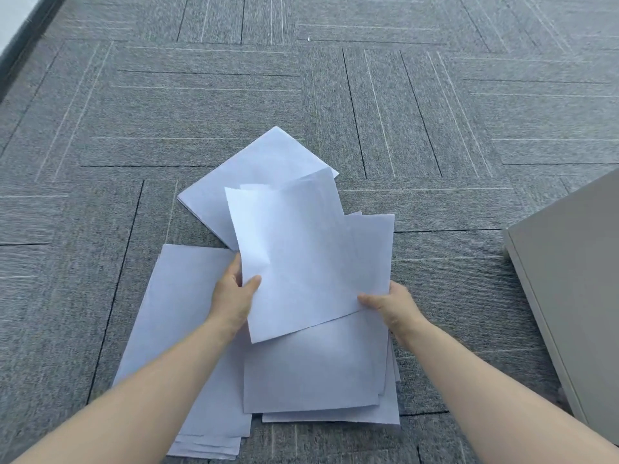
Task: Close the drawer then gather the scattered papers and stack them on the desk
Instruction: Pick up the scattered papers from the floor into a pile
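Head view is showing left hand (pixel 234 294) and right hand (pixel 388 304) pinching opposite lower edges of a few limp, bowing sheets (pixel 294 256) above papers (pixel 187 316) lying on carpet (pixel 100 195); light, probably slippery, best gripped at both side edges.

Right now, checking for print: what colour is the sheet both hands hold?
Plain white sheet, no print visible; head view.

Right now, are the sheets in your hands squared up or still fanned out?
Fanned out: the held sheets sit skewed, corners offset, pinched by the left hand and right hand.
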